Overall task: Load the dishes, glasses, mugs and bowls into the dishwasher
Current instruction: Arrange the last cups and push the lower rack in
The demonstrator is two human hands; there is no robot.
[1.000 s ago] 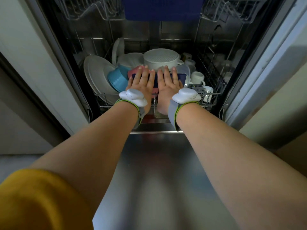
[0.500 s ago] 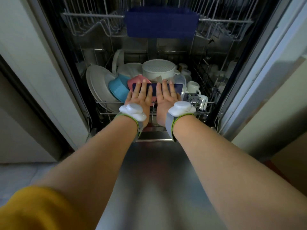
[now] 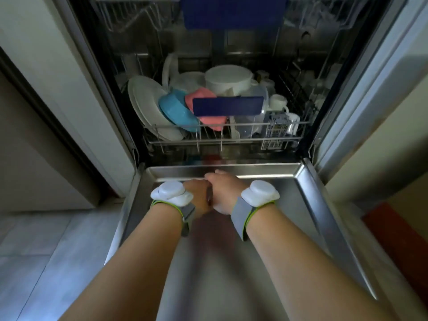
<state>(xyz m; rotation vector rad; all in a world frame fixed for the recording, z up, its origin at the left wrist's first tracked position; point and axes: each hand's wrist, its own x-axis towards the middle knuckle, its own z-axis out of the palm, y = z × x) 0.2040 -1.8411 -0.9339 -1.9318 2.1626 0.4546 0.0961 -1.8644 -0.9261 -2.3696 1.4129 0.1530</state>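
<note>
My left hand [image 3: 196,197] and right hand [image 3: 225,193] hover side by side above the inner face of the open dishwasher door [image 3: 308,205], touching along their inner edges; the fingers point away from me and I cannot tell whether they are curled or straight, though I see nothing held in either. The lower rack [image 3: 231,141] sits pushed into the tub and looks full: white plates [image 3: 146,103] stand on edge at the left, a blue bowl [image 3: 173,110] and a pink bowl [image 3: 208,117] lean beside them, a large white pot [image 3: 228,78] sits behind, and white mugs [image 3: 278,103] crowd the right side. The loading reads to me as finished, so I judge the step in hand is shutting the door. To do it well I would check that the rack is fully home and nothing overhangs its front rail, then lift the door by its front edge with both hands evenly, and press until it latches.
</note>
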